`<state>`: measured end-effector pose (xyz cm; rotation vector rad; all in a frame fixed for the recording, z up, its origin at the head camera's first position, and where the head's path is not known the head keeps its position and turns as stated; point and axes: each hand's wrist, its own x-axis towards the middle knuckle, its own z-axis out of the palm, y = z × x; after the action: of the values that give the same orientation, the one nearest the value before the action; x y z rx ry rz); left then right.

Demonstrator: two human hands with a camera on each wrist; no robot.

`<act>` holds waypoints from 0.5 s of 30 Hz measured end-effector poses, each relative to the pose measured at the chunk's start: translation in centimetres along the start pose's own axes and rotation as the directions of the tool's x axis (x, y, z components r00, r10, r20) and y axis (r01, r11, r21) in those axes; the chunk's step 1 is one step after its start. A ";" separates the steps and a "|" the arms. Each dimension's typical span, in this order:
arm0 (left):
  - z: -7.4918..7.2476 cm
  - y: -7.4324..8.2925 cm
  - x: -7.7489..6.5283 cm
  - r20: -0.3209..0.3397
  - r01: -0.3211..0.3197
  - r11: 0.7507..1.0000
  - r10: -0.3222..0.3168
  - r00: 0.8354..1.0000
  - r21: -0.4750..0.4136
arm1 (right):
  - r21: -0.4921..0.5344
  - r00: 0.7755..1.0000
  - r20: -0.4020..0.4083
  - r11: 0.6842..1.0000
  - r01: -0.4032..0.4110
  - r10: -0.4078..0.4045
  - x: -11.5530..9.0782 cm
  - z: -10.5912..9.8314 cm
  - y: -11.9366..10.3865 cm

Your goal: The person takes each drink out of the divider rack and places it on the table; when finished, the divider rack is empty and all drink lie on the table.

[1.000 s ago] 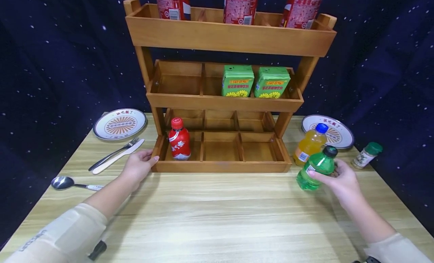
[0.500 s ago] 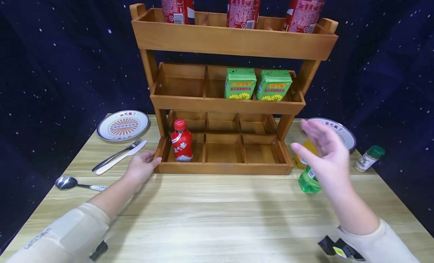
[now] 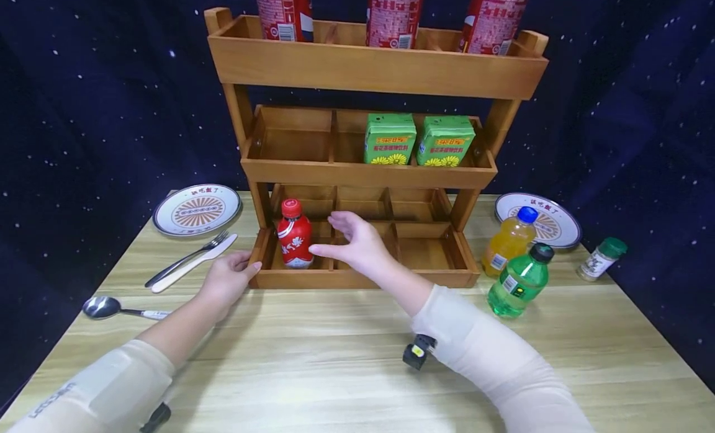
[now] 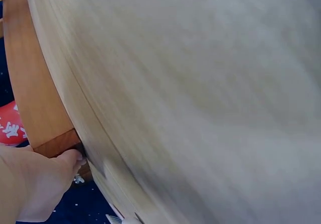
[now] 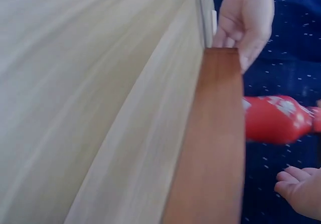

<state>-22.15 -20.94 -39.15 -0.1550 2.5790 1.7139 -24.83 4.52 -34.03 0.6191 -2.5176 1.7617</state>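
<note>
A red bottle [image 3: 294,236] stands upright in the front left compartment of the wooden rack's [image 3: 313,279] bottom tier. My right hand [image 3: 360,248] is just right of it, thumb and fingers spread apart, holding nothing; in the right wrist view this hand [image 5: 303,191] shows at the lower right edge beside the bottle. At the rack's front left corner, my left hand [image 3: 224,281] grips the wood. The left wrist view shows that hand's thumb [image 4: 70,157] against the corner's end. A green bottle [image 3: 518,281] and an orange drink bottle [image 3: 507,245] stand right of the rack.
Two green drink cartons [image 3: 390,139] sit on the middle tier, with red cans [image 3: 393,17] on top. Plates [image 3: 197,209] lie at both sides. A fork [image 3: 187,258], knife [image 3: 195,262] and spoon [image 3: 103,308] are left; a green-capped shaker [image 3: 600,259] is far right.
My right hand has let go of the green bottle, lifted off and moved left across to the red bottle. The left hand keeps its grip on the rack's corner.
</note>
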 end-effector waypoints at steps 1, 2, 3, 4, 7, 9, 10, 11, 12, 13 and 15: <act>-0.1 0.0 0.0 0.001 0.002 1.000 -0.002 1.000 0.001 | -0.003 1.000 -0.001 1.000 -0.010 0.010 0.6 0.9 0.1; -0.1 0.1 -0.1 0.001 0.002 1.000 -0.002 1.000 0.003 | -0.008 1.000 -0.004 1.000 -0.018 0.018 1.2 1.7 0.3; -0.1 0.1 -0.1 0.000 0.003 1.000 -0.003 1.000 0.004 | -0.017 1.000 -0.010 1.000 -0.023 0.023 1.7 2.5 0.5; -0.2 0.2 -0.1 -0.002 0.003 1.000 -0.003 1.000 0.006 | -0.022 0.999 -0.014 0.999 -0.030 0.030 2.1 3.2 0.7; -0.1 0.3 -0.1 -0.005 0.003 1.000 -0.003 1.000 0.010 | -0.032 0.998 -0.034 0.998 -0.048 0.047 3.0 4.8 1.2; 0.0 0.4 -0.1 -0.003 0.005 1.000 -0.005 1.000 0.011 | -0.032 0.997 -0.048 0.998 -0.055 0.054 3.3 5.5 1.5; 0.1 0.4 -0.1 0.002 0.005 1.000 -0.005 1.000 0.011 | -0.028 0.997 -0.055 0.998 -0.059 0.057 3.3 5.7 1.6; 0.1 0.4 -0.1 0.005 0.007 1.000 -0.007 1.000 0.012 | -0.020 0.996 -0.063 0.998 -0.058 0.056 3.4 5.8 1.7; 0.1 0.4 -0.1 0.008 0.009 1.000 -0.010 1.000 0.012 | -0.007 0.996 -0.069 0.998 -0.055 0.054 3.4 6.0 1.8; 0.1 0.4 -0.1 0.007 0.012 1.000 -0.012 1.000 0.010 | 0.003 0.996 -0.073 0.999 -0.049 0.050 3.4 6.1 1.9; 0.0 0.4 -0.1 0.004 0.014 1.000 -0.014 1.000 0.012 | 0.031 0.997 -0.075 0.999 -0.028 0.031 3.6 6.2 2.0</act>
<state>-22.13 -20.82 -38.77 -0.1685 2.5782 1.6925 -27.42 -1.66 -37.31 0.5084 -2.4681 1.7989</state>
